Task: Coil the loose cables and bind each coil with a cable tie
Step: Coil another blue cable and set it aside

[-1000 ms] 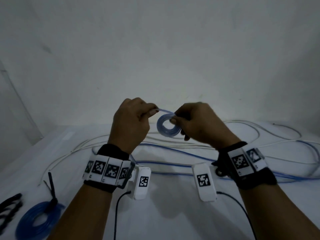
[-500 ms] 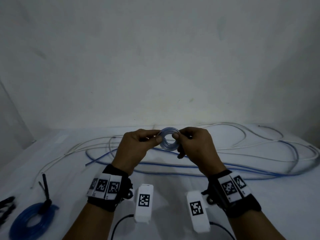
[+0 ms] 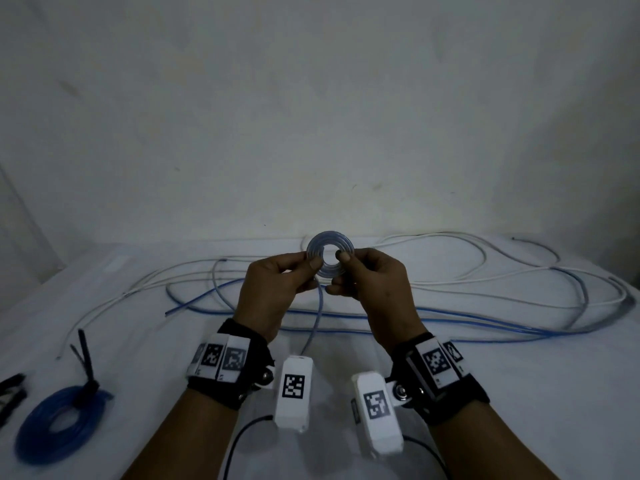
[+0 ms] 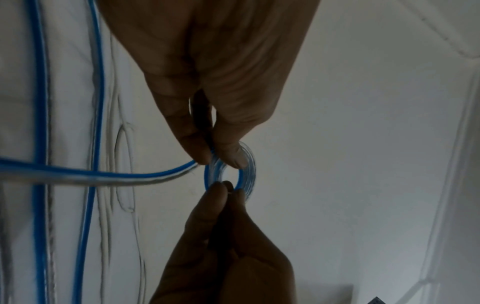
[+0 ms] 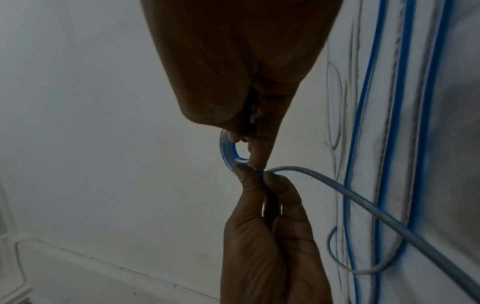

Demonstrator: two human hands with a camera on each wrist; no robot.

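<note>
1. Coil (image 3: 329,253) is held upright above the table (image 3: 519,393), its face toward the head camera, pinched by left hand (image 3: 273,292) and right hand (image 3: 375,289).
2. Its tail (image 3: 313,320) hangs down.
3. Only the head view shows the tied coil (image 3: 52,424).

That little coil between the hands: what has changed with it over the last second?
Both hands, left hand and right hand, turned the small coil from tilted to facing the camera, keeping their grip. The bound blue coil stayed on the table.
</note>
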